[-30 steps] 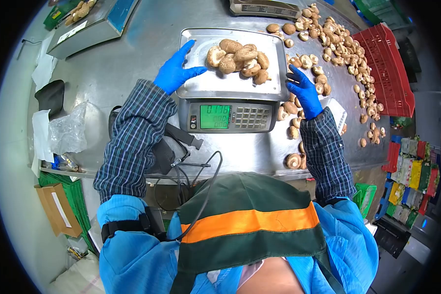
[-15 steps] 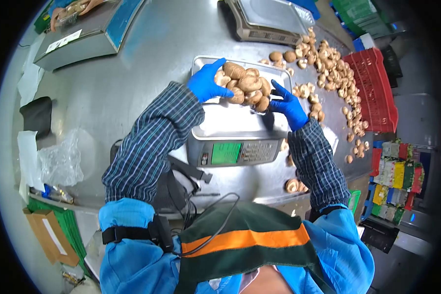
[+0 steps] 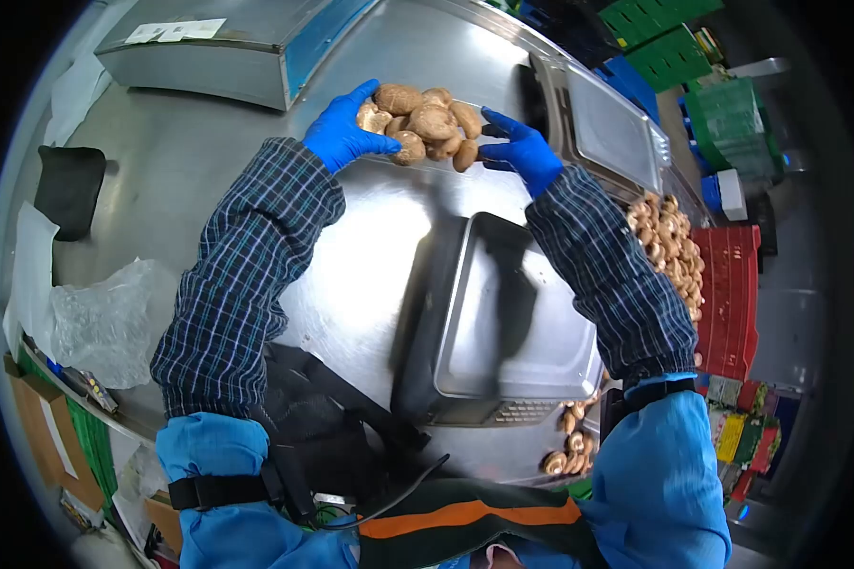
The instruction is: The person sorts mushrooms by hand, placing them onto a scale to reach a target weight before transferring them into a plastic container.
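A heap of brown-capped mushrooms [image 3: 433,123] is held up between both hands over the steel table, with what looks like a clear tray edge faintly visible beneath it. My left hand [image 3: 343,131], in a blue glove, grips the heap's left end, thumb along the near side. On the right end, my right hand [image 3: 525,152], also blue-gloved, has its fingers and thumb at the edge of the load. Nearer my body, below the right forearm, sits a scale [image 3: 512,332] with a bare metal pan.
Loose mushrooms [image 3: 669,251] are piled at the right beside a red crate [image 3: 728,303]. A second scale [image 3: 607,133] stands at the back right. Back left is a steel box [image 3: 209,57]. Crumpled clear plastic [image 3: 109,318] and a black bag [image 3: 318,427] lie on the left and near side.
Both hands have carried the mushrooms off the scale pan, leftward over the table. The view has turned, so the scale now appears lower and to the right of the hands.
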Available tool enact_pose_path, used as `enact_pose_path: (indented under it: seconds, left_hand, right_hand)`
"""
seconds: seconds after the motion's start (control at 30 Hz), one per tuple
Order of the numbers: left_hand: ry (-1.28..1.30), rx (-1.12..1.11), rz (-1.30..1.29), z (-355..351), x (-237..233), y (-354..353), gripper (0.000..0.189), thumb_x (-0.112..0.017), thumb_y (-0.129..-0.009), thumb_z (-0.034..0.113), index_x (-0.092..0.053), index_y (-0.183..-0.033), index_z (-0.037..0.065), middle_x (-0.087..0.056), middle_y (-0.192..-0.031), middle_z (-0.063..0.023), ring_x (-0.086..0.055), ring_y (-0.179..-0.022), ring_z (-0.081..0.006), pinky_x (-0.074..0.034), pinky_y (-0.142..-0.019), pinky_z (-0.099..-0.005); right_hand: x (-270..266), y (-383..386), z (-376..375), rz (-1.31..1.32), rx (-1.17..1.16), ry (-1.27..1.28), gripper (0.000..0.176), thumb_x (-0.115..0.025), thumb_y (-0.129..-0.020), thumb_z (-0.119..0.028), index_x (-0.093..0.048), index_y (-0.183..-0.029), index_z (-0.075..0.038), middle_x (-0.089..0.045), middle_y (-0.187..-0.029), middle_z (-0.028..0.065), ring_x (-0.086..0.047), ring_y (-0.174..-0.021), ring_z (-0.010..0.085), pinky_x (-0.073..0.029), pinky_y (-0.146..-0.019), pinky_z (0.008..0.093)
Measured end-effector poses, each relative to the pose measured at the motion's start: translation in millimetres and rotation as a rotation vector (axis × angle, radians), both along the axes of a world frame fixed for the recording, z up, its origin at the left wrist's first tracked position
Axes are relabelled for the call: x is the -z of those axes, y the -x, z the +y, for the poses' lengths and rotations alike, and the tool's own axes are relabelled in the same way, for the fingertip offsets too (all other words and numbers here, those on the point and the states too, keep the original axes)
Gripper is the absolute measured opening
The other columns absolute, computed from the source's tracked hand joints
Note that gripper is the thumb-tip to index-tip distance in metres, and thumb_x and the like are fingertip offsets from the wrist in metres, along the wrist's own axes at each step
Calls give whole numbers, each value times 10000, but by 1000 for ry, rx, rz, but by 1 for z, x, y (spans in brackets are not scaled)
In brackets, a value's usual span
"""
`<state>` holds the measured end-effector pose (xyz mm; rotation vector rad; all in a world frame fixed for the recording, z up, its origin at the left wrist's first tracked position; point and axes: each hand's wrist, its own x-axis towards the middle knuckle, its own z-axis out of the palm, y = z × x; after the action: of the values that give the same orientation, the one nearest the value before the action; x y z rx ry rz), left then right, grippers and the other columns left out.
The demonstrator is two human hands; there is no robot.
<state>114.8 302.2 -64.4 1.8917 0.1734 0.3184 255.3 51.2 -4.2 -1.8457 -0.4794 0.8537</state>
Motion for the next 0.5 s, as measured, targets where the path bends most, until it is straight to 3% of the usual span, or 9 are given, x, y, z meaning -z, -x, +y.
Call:
enact_pose_path:
  seconds: [0.1,0.17,0.3,0.37,0.43,0.47,0.5]
  left_hand:
    - [-41,4,105,31,26,-4,1026,-882,-554,297,-343,-1386,37,-512,-1260,-203,-521,-1150,-288,-429,-988,-366]
    - [-29,-17,179,45,48,-4,1037,-879,-561,301,-326,-1396,32,-508,-1275,-198,-519,-1154,-282,-431,-986,-363]
    - [8,-33,218,42,53,3,1075,-878,-568,314,-284,-1404,-12,-471,-1321,-199,-484,-1196,-271,-403,-1009,-343]
    - [65,24,247,41,52,8,1079,-864,-589,342,-264,-1405,-31,-427,-1357,-210,-446,-1232,-278,-372,-1033,-348]
    - [-75,-33,127,42,67,8,1061,-841,-614,386,-267,-1404,-29,-394,-1376,-219,-415,-1255,-290,-343,-1053,-369]
    - [-190,-97,94,40,64,12,1019,-826,-633,392,-291,-1394,-24,-394,-1372,-217,-406,-1261,-291,-332,-1059,-378]
    - [-299,-155,56,34,57,19,977,-811,-652,397,-316,-1384,-20,-393,-1368,-215,-397,-1266,-293,-321,-1065,-387]
  right_hand:
    - [40,-12,40,70,-3,20,815,-748,-694,-12,-348,-1402,-68,-464,-1294,184,-542,-1092,260,-526,-815,331]
    - [59,-10,55,116,-2,94,730,-679,-778,-25,-335,-1416,-110,-442,-1328,165,-548,-1087,224,-493,-873,331]
    - [87,-18,59,62,-93,114,743,-685,-782,-69,-310,-1423,-86,-550,-1213,158,-582,-1018,234,-501,-843,344]
    - [77,-16,51,-51,-72,208,730,-695,-779,-92,-338,-1415,-111,-592,-1145,149,-598,-968,218,-509,-807,324]
    - [63,-17,28,-679,-241,326,702,-702,-778,-110,-378,-1399,-155,-580,-1162,145,-597,-944,185,-513,-777,293]
    - [55,-19,11,-650,-234,249,686,-686,-760,-289,-408,-1376,-175,-565,-1239,124,-614,-995,260,-493,-868,353]
    - [31,-6,-8,-597,-194,208,668,-689,-764,-241,-417,-1371,-193,-567,-1228,129,-609,-1004,249,-502,-856,352]
